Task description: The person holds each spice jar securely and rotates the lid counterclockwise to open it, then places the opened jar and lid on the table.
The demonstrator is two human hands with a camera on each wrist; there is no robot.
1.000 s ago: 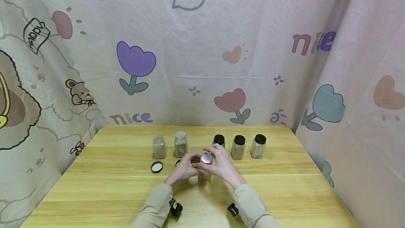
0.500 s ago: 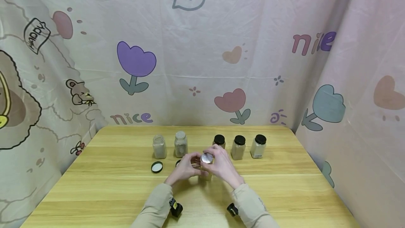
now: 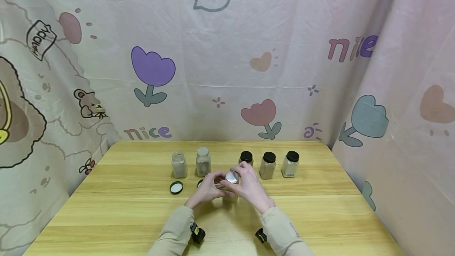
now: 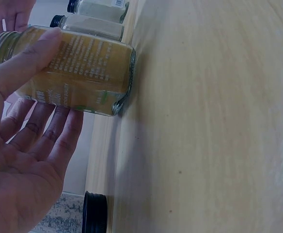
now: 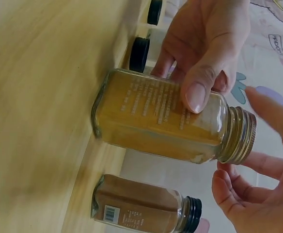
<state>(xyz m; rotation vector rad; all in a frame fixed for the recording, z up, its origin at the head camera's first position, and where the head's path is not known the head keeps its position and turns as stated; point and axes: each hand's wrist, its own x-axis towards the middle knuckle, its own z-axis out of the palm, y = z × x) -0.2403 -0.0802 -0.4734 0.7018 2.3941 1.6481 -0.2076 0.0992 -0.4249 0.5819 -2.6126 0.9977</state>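
A square glass jar of yellow-brown powder (image 3: 231, 198) stands over the table's middle between the two hands. Its silver-topped mouth (image 3: 232, 176) faces up, with no black lid on it. My left hand (image 3: 209, 189) grips the jar's body, thumb across the printed side (image 4: 93, 73) in the left wrist view. Around the jar's top is my right hand (image 3: 249, 187). In the right wrist view its thumb and fingers bend about the threaded neck (image 5: 238, 136). Whether they pinch the seal's edge is hard to see.
Behind stand two jars without black lids, a left one (image 3: 179, 166) and a white-topped one (image 3: 203, 163). One black lid (image 3: 176, 187) lies upturned; another (image 3: 200, 183) is mostly behind the left hand. Three black-lidded jars (image 3: 268, 167) stand at the right. A curtain (image 3: 213, 70) hangs behind.
The right thumb and fingers shift slightly about the jar's top, and the silver top moves a little. The left hand and the other jars stay where they were.
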